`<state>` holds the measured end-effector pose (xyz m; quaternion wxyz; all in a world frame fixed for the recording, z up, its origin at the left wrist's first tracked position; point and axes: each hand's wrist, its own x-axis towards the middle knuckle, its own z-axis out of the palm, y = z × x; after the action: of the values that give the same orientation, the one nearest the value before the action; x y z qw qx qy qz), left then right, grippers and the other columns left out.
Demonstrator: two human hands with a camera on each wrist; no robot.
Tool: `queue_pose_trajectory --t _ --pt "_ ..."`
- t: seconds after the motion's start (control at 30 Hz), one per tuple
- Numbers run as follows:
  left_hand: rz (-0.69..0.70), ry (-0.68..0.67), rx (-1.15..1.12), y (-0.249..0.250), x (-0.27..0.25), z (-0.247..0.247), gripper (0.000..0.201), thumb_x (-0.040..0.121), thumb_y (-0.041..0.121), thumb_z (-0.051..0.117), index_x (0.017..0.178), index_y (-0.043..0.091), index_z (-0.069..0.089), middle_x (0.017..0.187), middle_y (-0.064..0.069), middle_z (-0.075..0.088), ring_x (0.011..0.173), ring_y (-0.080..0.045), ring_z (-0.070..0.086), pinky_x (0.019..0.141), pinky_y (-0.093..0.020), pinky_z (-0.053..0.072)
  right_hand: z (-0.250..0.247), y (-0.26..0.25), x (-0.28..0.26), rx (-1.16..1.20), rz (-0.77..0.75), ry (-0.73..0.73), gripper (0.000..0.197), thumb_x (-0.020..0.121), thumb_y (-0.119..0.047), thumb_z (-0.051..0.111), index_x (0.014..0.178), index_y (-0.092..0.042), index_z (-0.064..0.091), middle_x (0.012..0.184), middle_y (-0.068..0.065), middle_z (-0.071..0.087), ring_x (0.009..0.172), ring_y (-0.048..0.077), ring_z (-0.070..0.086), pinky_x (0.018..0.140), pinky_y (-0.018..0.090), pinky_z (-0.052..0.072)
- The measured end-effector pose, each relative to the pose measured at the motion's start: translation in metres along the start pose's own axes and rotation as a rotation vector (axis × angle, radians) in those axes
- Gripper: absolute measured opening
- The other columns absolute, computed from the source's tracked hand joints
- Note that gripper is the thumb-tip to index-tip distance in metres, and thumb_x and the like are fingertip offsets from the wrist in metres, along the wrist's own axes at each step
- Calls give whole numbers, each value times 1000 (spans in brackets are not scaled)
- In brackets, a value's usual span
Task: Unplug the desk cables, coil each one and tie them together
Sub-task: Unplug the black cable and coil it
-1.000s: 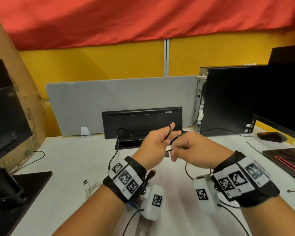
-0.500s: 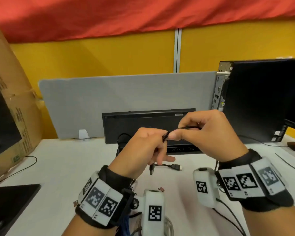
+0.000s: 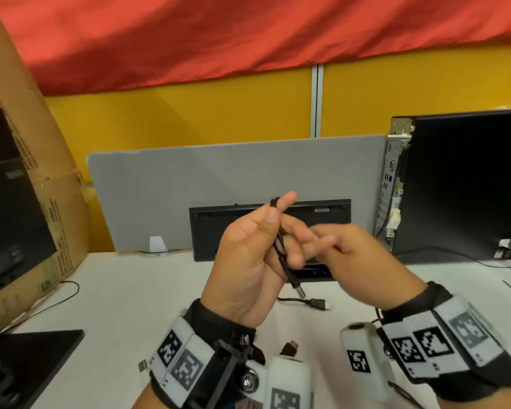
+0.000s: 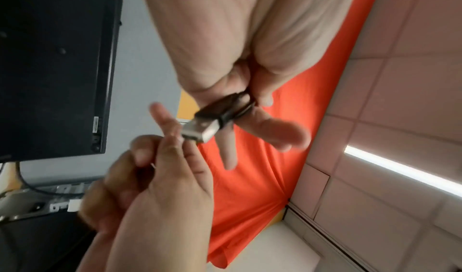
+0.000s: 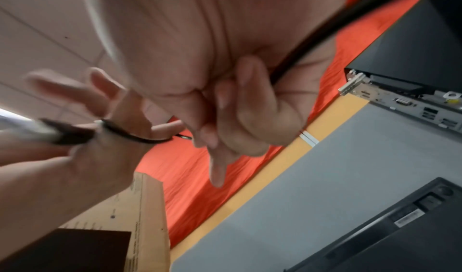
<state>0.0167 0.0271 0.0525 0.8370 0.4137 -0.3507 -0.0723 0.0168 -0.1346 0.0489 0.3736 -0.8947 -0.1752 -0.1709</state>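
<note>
Above the middle of the white tabletop (image 3: pixel 106 296) the left hand (image 3: pixel 248 261) is raised, thumb pressed against the forefinger, pinching a thin black cable (image 3: pixel 281 246) folded into a short bundle that runs down across the palm. The cable's metal plug (image 4: pixel 200 130) sticks out below the fingers. The right hand (image 3: pixel 351 261) is just beside the left, fingertips meeting it; its fingers are curled, and from the right wrist a black cable passes between them, though motion blur hides exactly how they grip it. A second black cable end with a plug (image 3: pixel 317 304) lies on the tabletop beneath the hands. Toward the far edge a black keyboard (image 3: pixel 219 225) leans upright against a grey divider (image 3: pixel 219 178). A black computer tower (image 3: pixel 460 187) stands at the far right, and a cardboard box (image 3: pixel 42 172) stands at the left edge.
</note>
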Motion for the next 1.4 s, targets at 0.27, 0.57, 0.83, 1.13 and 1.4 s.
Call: queue_pose_trajectory --t 0.27,0.57,0.83,1.13,1.4 --pt "43 150 274 4 2 -13 40 104 13 31 144 11 34 113 -17 70 107 -32 67 101 -49 47 4 -20 -11 -169 7 -229 29 97 -37 48 77 -29 68 57 -15 60 52 3 54 53 18 41" --pt "-168 87 527 -4 -4 -5 34 101 -2 37 115 11 66 108 -20 71 112 -27 65 105 -44 45 -25 -31 -19 -225 -75 -27 16 88 -24 64 73 -21 70 54 -21 57 51 0 51 47 12 36" --pt "-279 -155 446 -4 -7 0 37 103 5 31 99 -24 52 54 -12 46 53 -8 53 103 -59 42 -29 -12 -10 197 -185 277 11 86 -9 68 94 -10 76 84 -4 73 83 6 70 81 21 54" --pt "-192 -173 58 0 -5 -4 40 102 10 29 128 -18 42 51 2 48 43 -5 47 107 -60 36 -10 6 -1 36 -80 182 29 102 -21 41 91 -30 66 74 -22 64 75 -5 57 71 25 45" --pt "6 56 19 -6 -1 -4 41 105 14 29 143 -1 24 132 -18 59 100 -34 69 92 -50 53 8 -10 -8 -120 102 -270 26 100 -34 43 88 -33 67 82 -16 61 73 -2 56 70 22 43"
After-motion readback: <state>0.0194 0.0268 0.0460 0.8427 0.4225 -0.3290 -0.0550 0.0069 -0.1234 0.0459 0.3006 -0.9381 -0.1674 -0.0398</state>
